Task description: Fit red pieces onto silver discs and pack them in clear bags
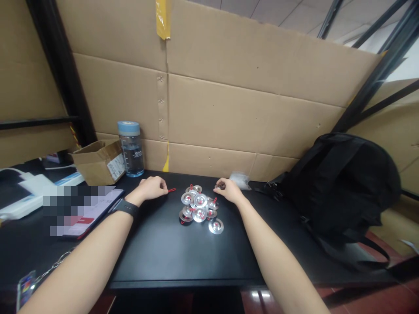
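Clamping a red loop (172,190) between the fingers of the left hand (151,188) and a half-hidden metal piece (220,187) between those of the right hand (228,191), both near the worktop's (176,261) back edge. Framing a heap of red-looped metal discs (199,213), set well in from the front edge, with a single disc (216,228) just beside its near right side. Flanked by a bottle (131,152) at the back edge, left, and a backpack (347,187) toward the right edge.

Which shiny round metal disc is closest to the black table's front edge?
The silver round metal disc at the lower right of the pile. It sits nearer the front edge of the black table than all the others.
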`<state>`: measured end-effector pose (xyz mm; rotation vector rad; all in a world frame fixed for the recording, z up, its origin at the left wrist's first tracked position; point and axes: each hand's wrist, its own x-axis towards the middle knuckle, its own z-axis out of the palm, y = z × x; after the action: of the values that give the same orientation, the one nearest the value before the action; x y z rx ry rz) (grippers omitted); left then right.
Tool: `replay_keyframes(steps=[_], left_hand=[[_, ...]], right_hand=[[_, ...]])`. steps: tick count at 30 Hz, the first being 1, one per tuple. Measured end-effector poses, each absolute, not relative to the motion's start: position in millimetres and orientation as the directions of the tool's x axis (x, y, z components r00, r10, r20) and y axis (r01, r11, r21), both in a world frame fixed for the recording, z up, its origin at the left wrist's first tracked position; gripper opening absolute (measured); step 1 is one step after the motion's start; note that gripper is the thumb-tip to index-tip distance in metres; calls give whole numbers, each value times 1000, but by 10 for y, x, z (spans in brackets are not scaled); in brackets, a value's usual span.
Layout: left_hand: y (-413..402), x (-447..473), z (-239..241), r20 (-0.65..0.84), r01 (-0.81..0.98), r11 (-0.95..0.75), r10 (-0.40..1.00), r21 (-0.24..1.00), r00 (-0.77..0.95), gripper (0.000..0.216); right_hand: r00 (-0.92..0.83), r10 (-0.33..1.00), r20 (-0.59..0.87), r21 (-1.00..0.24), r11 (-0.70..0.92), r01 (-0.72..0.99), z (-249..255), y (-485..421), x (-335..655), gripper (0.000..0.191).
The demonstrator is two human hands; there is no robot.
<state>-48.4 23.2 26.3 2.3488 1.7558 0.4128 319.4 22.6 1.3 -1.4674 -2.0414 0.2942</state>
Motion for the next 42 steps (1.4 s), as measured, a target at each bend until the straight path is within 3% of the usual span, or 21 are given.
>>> replay_keyframes(steps=[10, 15, 19, 22, 27, 30, 38, 42], left_hand=[[197, -401, 280, 132, 908, -297, 954, 295, 269, 18], [112, -253, 285, 268, 829, -466, 879, 308, 394, 16], [-15, -67, 315, 392, 697, -630, 770, 344, 502, 18], [-107, 71, 314, 458, 618, -700, 709, 359, 537, 18], [-215, 246, 278, 515, 540, -758, 648, 365, 561, 20], [-256, 301, 271, 545, 527, -762, 642, 376, 540, 20], [-301, 367, 242, 640, 599, -736, 631, 316, 439, 13], [-313, 369, 265, 665, 593, -728, 635, 344, 394, 17]], right_hand=[[-280, 852, 442, -427, 475, 770, 290, 95, 3057, 16], [-491, 811, 317, -412, 584, 699, 381, -89, 2819, 19], [-509, 836, 204, -350, 548, 760, 349, -161, 2697, 17], [-489, 847, 207, -415, 529, 741, 344, -157, 2667, 12], [-451, 830, 329, -547, 556, 626, 421, -177, 2600, 29], [-424, 828, 368, -630, 557, 541, 434, -224, 2519, 30], [-291, 927, 236, -913, 314, 260, 293, -313, 2246, 36], [-319, 911, 263, -953, 296, 59, 380, -399, 2191, 39]])
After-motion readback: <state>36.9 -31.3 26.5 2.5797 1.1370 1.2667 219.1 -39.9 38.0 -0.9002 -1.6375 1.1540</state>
